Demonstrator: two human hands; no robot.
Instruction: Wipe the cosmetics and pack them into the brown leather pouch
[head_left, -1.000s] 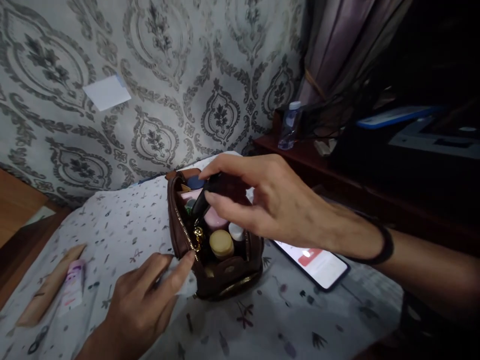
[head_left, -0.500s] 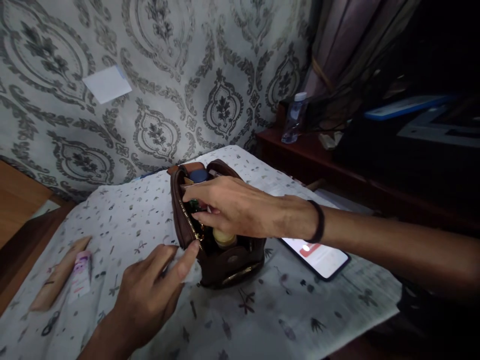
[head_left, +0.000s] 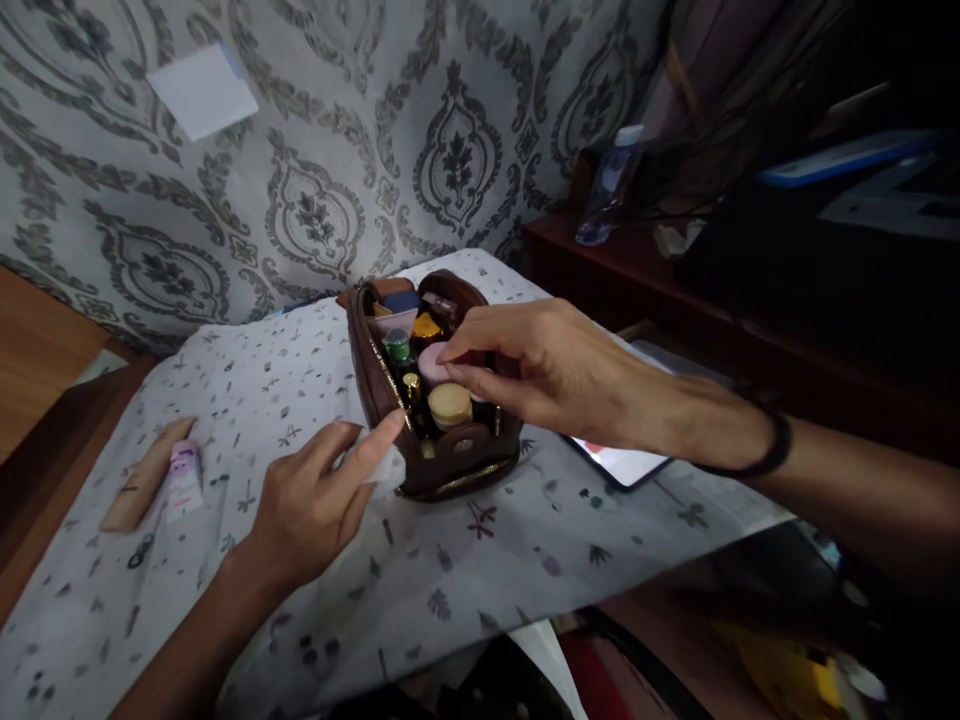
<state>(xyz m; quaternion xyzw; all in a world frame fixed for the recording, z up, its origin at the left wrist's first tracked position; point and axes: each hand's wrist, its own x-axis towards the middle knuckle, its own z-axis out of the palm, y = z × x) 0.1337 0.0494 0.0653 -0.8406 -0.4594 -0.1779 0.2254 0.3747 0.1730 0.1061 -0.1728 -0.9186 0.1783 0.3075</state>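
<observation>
A brown zippered pouch (head_left: 364, 365) stands unzipped on the cloth-covered table, packed with small cosmetics. Inside are a pink-lidded jar (head_left: 433, 364), a yellow-lidded jar (head_left: 450, 402), a green-capped bottle (head_left: 397, 346) and a small gold-capped bottle (head_left: 412, 385). My right hand (head_left: 547, 365) reaches over the pouch from the right; its index finger and thumb are slightly apart at the pink lid's edge, the other fingers tucked behind. My left hand (head_left: 319, 495) holds a crumpled white tissue (head_left: 386, 468), with one fingertip against the pouch's zipper edge.
A phone with a lit screen (head_left: 619, 462) lies right of the pouch, partly under my right forearm. On the left lie a beige tube-shaped item (head_left: 146, 478) and a white-and-purple tube (head_left: 184, 482). A clear plastic bottle (head_left: 609, 190) stands on dark red furniture (head_left: 551, 245) behind.
My right hand has drawn back rightward from the pouch's left side to the pink lid, uncovering the contents. My left hand stays at the zipper edge. The view has tilted downward.
</observation>
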